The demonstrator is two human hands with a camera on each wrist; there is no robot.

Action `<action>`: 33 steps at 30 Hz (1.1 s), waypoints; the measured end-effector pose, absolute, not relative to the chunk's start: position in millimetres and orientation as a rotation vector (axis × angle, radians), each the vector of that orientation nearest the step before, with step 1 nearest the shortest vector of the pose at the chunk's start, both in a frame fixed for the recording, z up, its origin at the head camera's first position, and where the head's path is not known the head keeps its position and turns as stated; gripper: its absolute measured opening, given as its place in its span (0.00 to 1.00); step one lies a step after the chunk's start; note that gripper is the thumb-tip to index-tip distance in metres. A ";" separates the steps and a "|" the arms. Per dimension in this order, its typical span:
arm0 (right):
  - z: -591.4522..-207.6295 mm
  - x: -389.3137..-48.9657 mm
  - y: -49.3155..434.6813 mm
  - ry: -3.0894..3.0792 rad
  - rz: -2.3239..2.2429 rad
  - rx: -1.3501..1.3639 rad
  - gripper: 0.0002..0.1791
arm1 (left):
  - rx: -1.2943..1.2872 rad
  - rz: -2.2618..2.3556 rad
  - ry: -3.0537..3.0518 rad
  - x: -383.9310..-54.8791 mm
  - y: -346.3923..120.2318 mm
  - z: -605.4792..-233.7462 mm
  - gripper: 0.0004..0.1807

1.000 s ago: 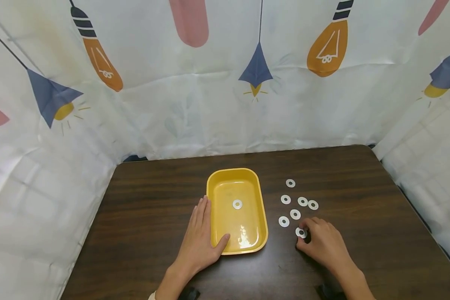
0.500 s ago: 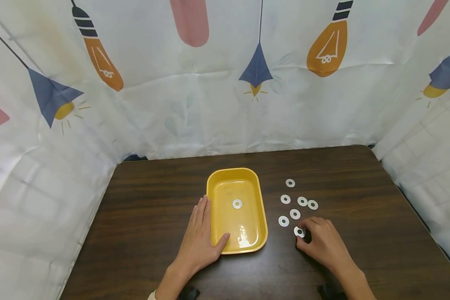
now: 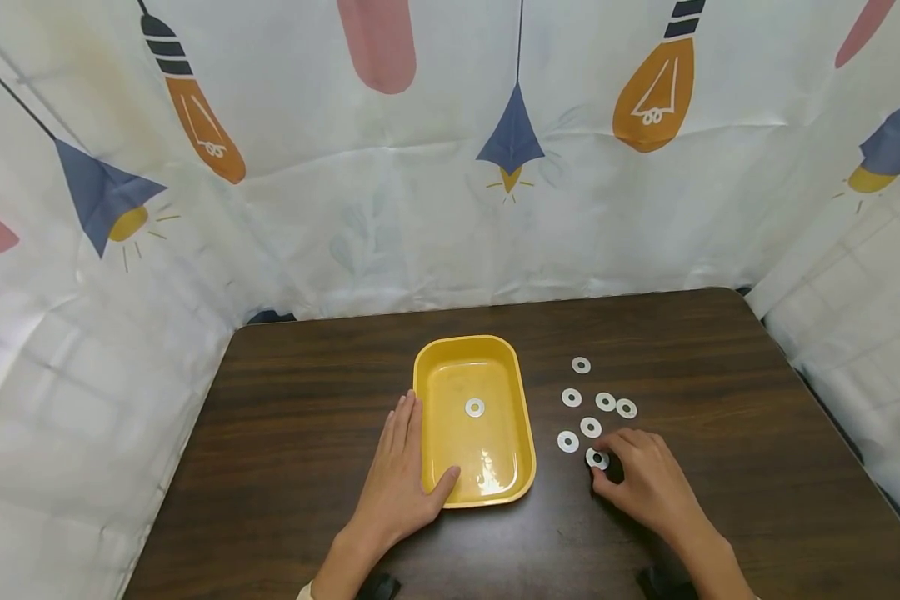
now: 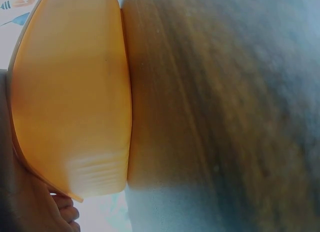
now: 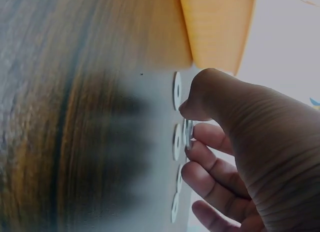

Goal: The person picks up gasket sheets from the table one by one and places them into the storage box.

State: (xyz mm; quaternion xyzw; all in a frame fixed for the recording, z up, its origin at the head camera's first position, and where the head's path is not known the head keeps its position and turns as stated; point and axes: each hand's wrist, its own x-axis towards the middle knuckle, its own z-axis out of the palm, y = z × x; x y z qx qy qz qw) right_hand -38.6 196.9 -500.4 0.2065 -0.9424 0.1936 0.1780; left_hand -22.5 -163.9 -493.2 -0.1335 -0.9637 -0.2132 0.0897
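Note:
My right hand (image 3: 642,477) pinches a flat white washer (image 3: 591,458) between thumb and index finger, close over the dark table. In the right wrist view this washer shows nearly edge-on by the fingertips (image 5: 199,155). Several more white washers (image 3: 562,442) lie just beyond that hand. My left hand (image 3: 396,477) rests against a yellow tray (image 3: 527,417), its straight fingers along the left rim and the thumb over the near left corner. One washer (image 3: 468,407) lies on the tray's floor. The left wrist view shows the tray's outer side wall (image 4: 75,92).
The wood-grain table (image 3: 292,417) reaches back to a white curtain (image 3: 420,225) printed with lamps and bulbs. Two of the loose washers (image 3: 600,402) lie side by side, right of the tray. A dark strap piece (image 3: 378,586) shows at the left wrist.
The washer at my right fingertips has shifted slightly left and away from me, and that hand has moved very little. My left hand and the tray have stayed in place.

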 end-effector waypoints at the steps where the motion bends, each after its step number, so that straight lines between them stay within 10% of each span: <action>1: -499.4 -38.7 196.6 -2.668 0.551 0.584 0.15 | -0.394 -0.637 -2.873 -22.6 -163.6 -492.5 0.59; 33: -476.1 -51.2 188.3 -2.650 0.521 0.684 0.16 | -0.381 -0.686 -2.939 -27.5 -163.1 -489.7 0.59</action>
